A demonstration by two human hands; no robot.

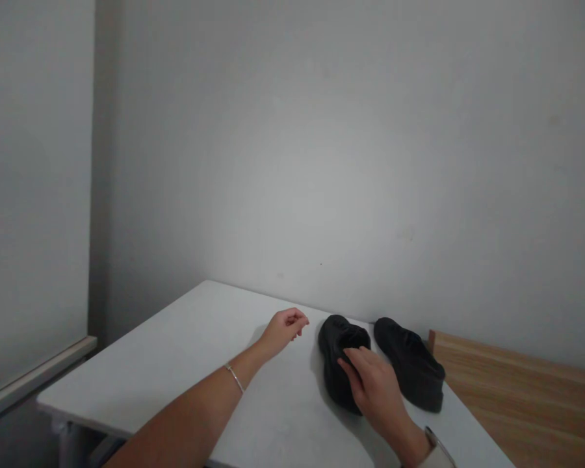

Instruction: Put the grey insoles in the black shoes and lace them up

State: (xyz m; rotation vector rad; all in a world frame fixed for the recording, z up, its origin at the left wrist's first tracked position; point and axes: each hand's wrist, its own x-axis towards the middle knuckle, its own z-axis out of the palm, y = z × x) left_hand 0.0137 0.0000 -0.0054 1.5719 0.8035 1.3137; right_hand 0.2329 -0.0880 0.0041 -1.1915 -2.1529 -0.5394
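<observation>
A black shoe (332,370) rests on the white table, its toe pointing toward the wall. My right hand (374,383) reaches over its heel end, thumb and fingers closed at the shoe's opening; the hand hides part of the heel. To the left of that shoe, my left hand (285,330) hovers over the table, apart from the shoe. Its fingers are curled in, and nothing shows in them. The matching black shoe (414,367) stands to the right, by the table's right edge, with neither hand touching it.
The white table (175,344) meets a grey wall (312,162) at its back edge. Beyond its right side is a wooden board (517,396). On the left stands a pale panel (34,195) with a ledge along its bottom.
</observation>
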